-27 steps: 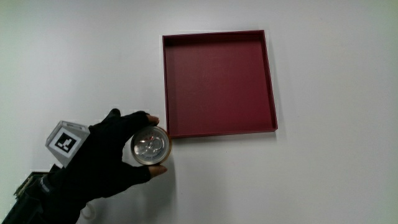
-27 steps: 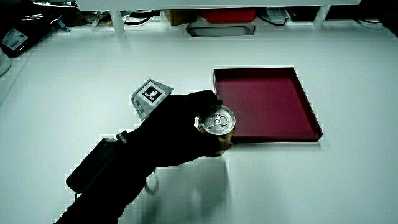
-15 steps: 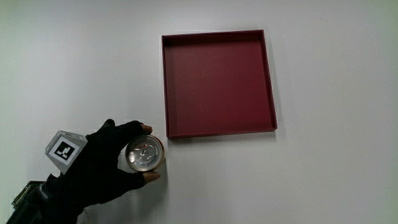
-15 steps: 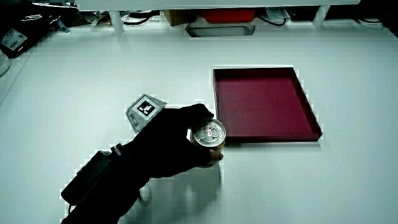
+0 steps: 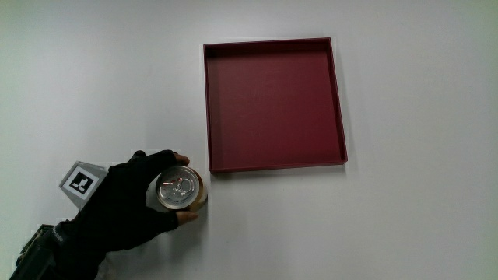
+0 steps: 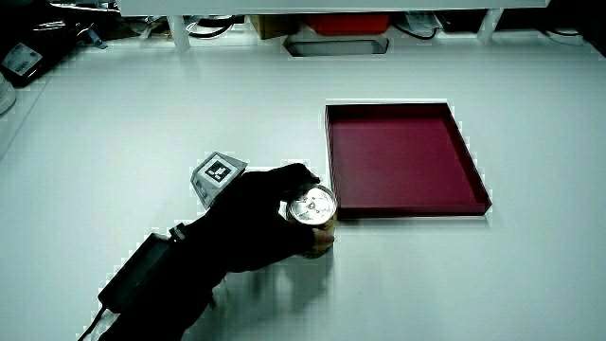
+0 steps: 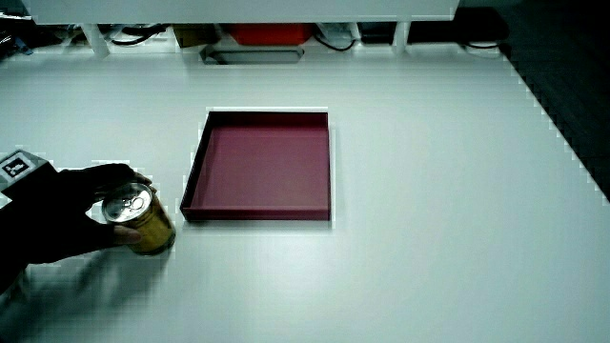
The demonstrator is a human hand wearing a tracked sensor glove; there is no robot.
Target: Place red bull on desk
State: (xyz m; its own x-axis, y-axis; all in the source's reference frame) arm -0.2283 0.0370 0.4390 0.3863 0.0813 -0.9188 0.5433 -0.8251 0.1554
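Main view shows your hand (image 5: 124, 210) wrapped around the can (image 5: 180, 190), fingers curled on its sides, with the top of the can showing between thumb and fingertips. The can sits at your fingertips, upright, just off the near corner of the red tray (image 5: 274, 105) and clearly outside it. In a side view the can (image 7: 139, 220) looks like its base is down on the table (image 7: 429, 248) or very nearly there, though I can't tell for sure if it's touching.

So I'd say you're at the set-down step, pretty much the end of the job. Next move is just making sure the base is flat on the table, then loosening your fingers and pulling the hand straight away from the can without nudging it. It's a tall thin thing, so a sideways brush could tip it toward the tray.
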